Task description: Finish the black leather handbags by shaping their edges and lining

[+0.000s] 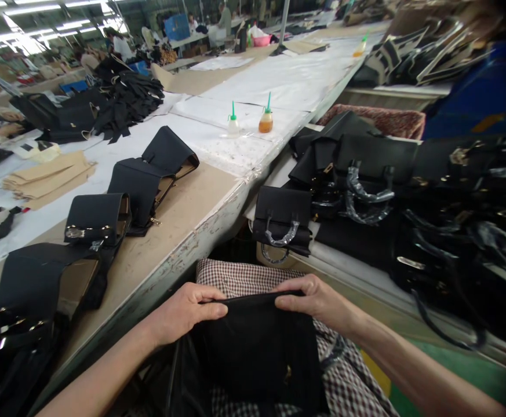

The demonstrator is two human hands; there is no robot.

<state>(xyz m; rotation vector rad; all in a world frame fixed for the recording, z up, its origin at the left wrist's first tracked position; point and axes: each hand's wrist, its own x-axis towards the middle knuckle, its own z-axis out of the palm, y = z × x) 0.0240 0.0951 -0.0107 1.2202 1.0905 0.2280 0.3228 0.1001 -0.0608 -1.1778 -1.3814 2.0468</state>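
Note:
A black handbag (257, 353) lies across my lap on a brown-and-white checked cloth (244, 278). My left hand (194, 313) pinches the bag's upper edge near its left corner, thumb on the near side. Toward the right end of the same edge, my right hand (302, 298) grips it with thumb in front and fingers behind. A small gold-coloured metal piece (287, 373) shows low on the bag's dark face. Part of a handle (334, 353), seemingly plastic-wrapped, sticks out at the bag's right side.
Several black bag bodies (96, 217) stand along the worktable (218, 197) at left. Two green-tipped bottles, one clear (233, 124) and one amber (265, 120), stand farther back. Finished-looking black handbags (370, 156) crowd the right-hand surface. Tan sheets (48, 174) lie far left.

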